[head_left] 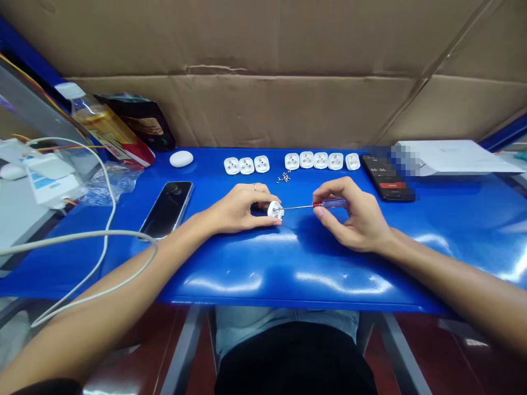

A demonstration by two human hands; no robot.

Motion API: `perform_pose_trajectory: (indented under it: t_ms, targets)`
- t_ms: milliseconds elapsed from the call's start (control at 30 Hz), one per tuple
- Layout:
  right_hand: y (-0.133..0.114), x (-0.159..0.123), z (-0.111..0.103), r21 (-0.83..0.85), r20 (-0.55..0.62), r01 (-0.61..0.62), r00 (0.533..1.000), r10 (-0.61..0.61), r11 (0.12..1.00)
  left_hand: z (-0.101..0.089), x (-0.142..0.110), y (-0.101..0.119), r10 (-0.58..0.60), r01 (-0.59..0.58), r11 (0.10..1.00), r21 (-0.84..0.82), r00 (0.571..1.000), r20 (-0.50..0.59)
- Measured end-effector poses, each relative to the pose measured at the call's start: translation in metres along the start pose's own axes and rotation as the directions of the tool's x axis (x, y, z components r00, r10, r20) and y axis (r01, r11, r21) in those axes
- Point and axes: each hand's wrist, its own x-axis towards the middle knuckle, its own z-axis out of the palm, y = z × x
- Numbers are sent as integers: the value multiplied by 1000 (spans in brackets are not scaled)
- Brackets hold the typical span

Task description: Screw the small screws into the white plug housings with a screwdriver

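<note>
Blue bench (255,263). Left hand (242,209) pinching, right hand (357,216) gripping screwdriver (302,207). Eight squarish plug parts (307,159) lined up at back; done or waiting unclear. Round white piece (272,208) in left hand, mid-bench, tip at it, looks part-done. Screws (285,177) loose, unfitted.

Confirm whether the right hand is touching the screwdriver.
Touching. The head view shows the right hand holding the screwdriver, thumb and finger pressed around its handle.
</note>
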Motion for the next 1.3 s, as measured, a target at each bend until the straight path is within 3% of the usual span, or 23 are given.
perform_pose_trajectory:
  t_ms: [167, 333, 733, 800, 967, 1100, 1300]
  targets:
    - [1, -1, 0, -70, 16, -18, 1000, 20, 997, 1, 0, 0, -1, 1, 1000, -10, 1000, -8]
    - [2, 0, -1, -7, 57, -25, 998, 26, 1000, 1, -1, -2, -19, 19, 1000, -14, 1000, 1]
    - [-14, 4, 4, 78, 19, -304, 953, 303, 950, 5, 1, 3, 2, -2, 999, 50, 1000, 10]
    - [-15, 4, 5, 61, -9, -296, 955, 297, 953, 5, 2, 4, -9, 9, 998, 59, 1000, 5]
    - [-10, 4, 2, 63, -21, -138, 990, 140, 988, 5, 3, 3, -24, 23, 998, 54, 999, 22]
    - [-6, 5, -1, 114, 57, -211, 977, 206, 971, 6, 2, 0, -24, 24, 999, 46, 1000, 0]
    - [-9, 5, 0, 174, 65, -306, 952, 299, 936, 7, 1, 0, -6, 6, 998, 64, 1000, -8]
